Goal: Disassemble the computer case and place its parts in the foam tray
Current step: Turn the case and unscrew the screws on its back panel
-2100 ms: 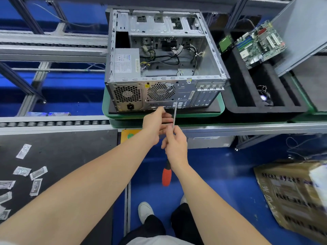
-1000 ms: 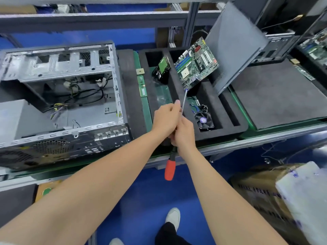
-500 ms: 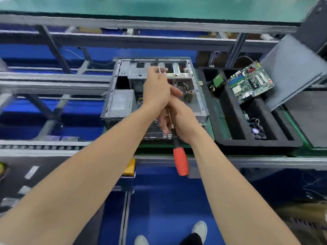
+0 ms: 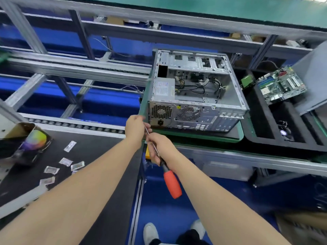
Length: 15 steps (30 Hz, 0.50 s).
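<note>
Computer case [image 4: 196, 96] lies open side up on a green pallet [image 4: 194, 137], just left of the black foam tray [image 4: 261, 124], whose right part the frame cuts off. Before it the left hand [image 4: 136, 129] curls its fingers round the upper end of a red-handled screwdriver [image 4: 172, 184], hiding its tip, and the right hand [image 4: 160, 147] clamps its fingers on the shaft. Packets [image 4: 65, 161] on the dark table [image 4: 92, 144] at left are too blurred to identify.
</note>
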Each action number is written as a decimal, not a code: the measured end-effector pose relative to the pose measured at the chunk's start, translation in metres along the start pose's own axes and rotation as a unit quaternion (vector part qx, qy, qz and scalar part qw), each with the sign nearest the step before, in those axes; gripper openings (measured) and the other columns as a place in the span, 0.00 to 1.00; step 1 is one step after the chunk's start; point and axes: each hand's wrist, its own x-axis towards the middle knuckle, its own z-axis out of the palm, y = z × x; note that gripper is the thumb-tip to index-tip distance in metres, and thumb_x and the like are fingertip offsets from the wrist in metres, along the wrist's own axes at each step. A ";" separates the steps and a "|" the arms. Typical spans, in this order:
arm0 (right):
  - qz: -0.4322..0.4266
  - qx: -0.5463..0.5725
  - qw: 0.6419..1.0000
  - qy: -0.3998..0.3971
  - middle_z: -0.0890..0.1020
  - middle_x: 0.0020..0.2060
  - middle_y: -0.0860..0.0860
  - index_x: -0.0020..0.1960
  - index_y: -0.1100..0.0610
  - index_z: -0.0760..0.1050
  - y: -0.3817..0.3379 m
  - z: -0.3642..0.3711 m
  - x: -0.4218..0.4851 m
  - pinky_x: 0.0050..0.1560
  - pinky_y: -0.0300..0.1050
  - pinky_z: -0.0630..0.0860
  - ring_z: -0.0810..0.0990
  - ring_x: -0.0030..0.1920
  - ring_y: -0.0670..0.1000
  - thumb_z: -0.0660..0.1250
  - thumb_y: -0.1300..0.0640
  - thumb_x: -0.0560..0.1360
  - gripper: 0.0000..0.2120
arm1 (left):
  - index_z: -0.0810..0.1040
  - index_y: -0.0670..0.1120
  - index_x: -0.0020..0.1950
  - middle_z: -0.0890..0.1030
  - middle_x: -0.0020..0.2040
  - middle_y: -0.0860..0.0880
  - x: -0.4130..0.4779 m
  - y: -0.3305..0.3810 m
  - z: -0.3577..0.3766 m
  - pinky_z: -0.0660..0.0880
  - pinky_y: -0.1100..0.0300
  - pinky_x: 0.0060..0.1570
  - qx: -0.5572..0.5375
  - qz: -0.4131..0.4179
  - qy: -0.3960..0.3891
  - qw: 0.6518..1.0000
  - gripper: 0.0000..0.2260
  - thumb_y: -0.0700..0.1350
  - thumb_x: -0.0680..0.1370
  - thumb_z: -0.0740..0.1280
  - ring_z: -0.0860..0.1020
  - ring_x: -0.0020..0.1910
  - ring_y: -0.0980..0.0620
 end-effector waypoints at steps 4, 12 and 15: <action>0.081 0.026 0.994 0.072 0.69 0.25 0.56 0.41 0.57 0.70 0.027 -0.002 -0.008 0.22 0.42 0.63 0.64 0.20 0.54 0.56 0.55 0.81 0.12 | 0.76 0.42 0.67 0.83 0.41 0.44 -0.004 -0.017 0.005 0.77 0.61 0.31 0.034 -0.067 -0.113 0.991 0.12 0.39 0.85 0.59 0.81 0.34 0.49; 0.108 0.048 0.984 0.130 0.67 0.28 0.53 0.49 0.55 0.67 0.035 0.003 -0.005 0.26 0.48 0.64 0.64 0.24 0.52 0.56 0.54 0.83 0.06 | 0.72 0.47 0.64 0.87 0.51 0.43 -0.001 -0.020 0.010 0.80 0.58 0.43 0.022 -0.072 -0.155 0.985 0.10 0.36 0.84 0.61 0.85 0.46 0.48; 0.107 0.033 0.985 0.128 0.68 0.29 0.53 0.50 0.54 0.67 0.034 0.004 -0.002 0.27 0.47 0.64 0.65 0.24 0.53 0.56 0.53 0.82 0.06 | 0.73 0.45 0.67 0.87 0.50 0.45 0.004 -0.022 0.008 0.81 0.58 0.44 0.022 -0.068 -0.153 0.986 0.12 0.36 0.85 0.61 0.86 0.44 0.50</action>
